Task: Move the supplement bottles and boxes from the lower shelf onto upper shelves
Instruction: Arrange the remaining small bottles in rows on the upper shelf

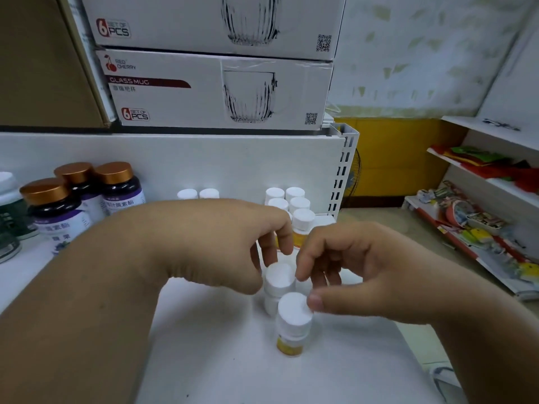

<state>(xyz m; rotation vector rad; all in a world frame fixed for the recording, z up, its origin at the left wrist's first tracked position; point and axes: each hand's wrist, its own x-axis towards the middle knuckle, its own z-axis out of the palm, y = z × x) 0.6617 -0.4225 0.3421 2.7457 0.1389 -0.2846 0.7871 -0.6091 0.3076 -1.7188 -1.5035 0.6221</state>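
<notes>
Two small white-capped bottles with yellow labels stand close together on the white shelf (221,365). My left hand (221,243) reaches in from the left, its thumb and curled fingers round the cap of the rear bottle (278,279). My right hand (358,272) comes from the right. Its thumb presses the cap edge of the front bottle (292,314) and its curled fingers sit just behind that cap. More matching small bottles (294,204) stand in a cluster behind, by the shelf's right end.
Dark bottles with copper lids (115,188) and green bottles (8,211) stand at the left. Two white caps (198,194) sit by the back panel. Glass mug boxes (215,88) are stacked on the shelf above. Another rack of goods (478,228) lies at the right.
</notes>
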